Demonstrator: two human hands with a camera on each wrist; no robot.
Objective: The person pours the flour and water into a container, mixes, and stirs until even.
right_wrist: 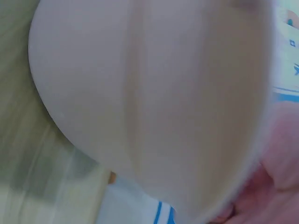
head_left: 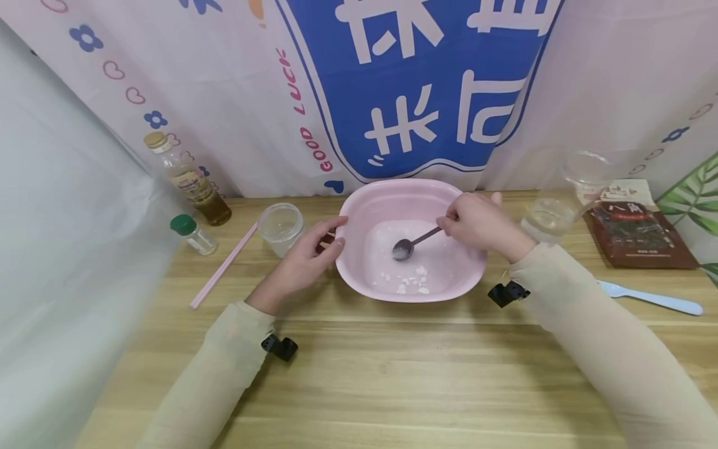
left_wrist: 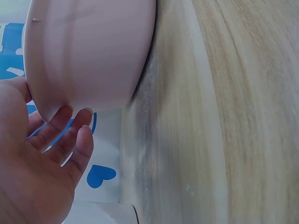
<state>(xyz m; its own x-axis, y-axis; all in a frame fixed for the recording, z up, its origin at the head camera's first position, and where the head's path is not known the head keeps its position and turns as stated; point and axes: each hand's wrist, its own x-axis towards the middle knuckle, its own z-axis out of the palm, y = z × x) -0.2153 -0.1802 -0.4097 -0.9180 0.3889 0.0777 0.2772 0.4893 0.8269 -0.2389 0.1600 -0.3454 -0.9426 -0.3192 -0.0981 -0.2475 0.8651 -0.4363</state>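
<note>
A pink plastic basin [head_left: 412,296] sits on the wooden table with white powder and small white clumps [head_left: 417,280] on its bottom. My right hand [head_left: 485,224] reaches over the basin's right rim and pinches the handle of a dark spoon [head_left: 426,237]. The spoon slants down to the left, white powder in its bowl. With my left hand [head_left: 305,252] I hold the basin's left rim; in the left wrist view, several fingers [left_wrist: 63,128] bend beneath the rim against the outer wall. The right wrist view shows mostly the basin's outer side [right_wrist: 117,84], hiding the spoon.
Left of the basin stand a clear tub [head_left: 280,227], an oil bottle [head_left: 193,184] and a green-capped shaker [head_left: 193,234], with pink chopsticks [head_left: 224,265] lying nearby. On the right are a clear pitcher [head_left: 552,212], a brown spice packet [head_left: 639,234] and a blue knife [head_left: 656,296]. A printed curtain [head_left: 247,112] hangs behind.
</note>
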